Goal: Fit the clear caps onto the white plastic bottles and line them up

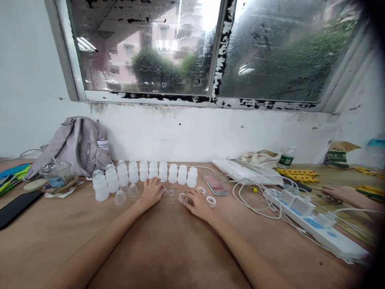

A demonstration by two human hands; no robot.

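Observation:
A row of frosted white baby bottles stands along the back of the table, some with clear caps on top. My left hand rests in front of the row, its fingers spread and low by a small clear piece that they partly cover. A small clear bottle nipple sits just to its right. My right hand has its fingertips on a white bottle collar ring. Another ring lies right of that hand, and one more lies behind it. Clear dome caps stand left of my left hand.
A phone lies right of the bottles. Tangled white cables run to a power strip. At the left are a backpack, a plastic cup and a black phone. Another person's hand reaches in at far right.

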